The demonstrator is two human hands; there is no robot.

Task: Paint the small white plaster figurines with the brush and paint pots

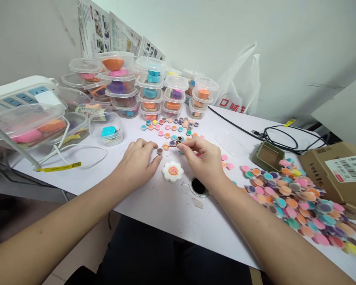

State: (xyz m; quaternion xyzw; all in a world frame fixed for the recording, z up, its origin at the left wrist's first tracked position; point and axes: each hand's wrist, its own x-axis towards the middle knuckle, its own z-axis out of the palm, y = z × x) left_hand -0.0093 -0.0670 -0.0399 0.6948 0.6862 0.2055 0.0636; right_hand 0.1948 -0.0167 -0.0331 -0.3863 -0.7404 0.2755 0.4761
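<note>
My right hand (200,156) pinches a thin paintbrush (172,146) with a reddish handle. The brush points left, its tip at an orange paint pot (165,147). Beside that pot, my left hand (139,160) rests on the table with thumb and forefinger on either side of a brown paint pot (160,151) at the strip's end, steadying it. Just below both hands lies a white flower-shaped piece (172,172) with an orange and pink centre. More strips of small coloured paint pots (173,128) lie behind the hands, partly hidden by the right one.
Clear lidded tubs (150,93) with coloured pieces are stacked at the back. A heap of paint pots (296,198), a green box (267,155) and a cardboard box (338,174) occupy the right. A cable hole (199,186) lies near my right wrist; a power strip (20,95) stands left.
</note>
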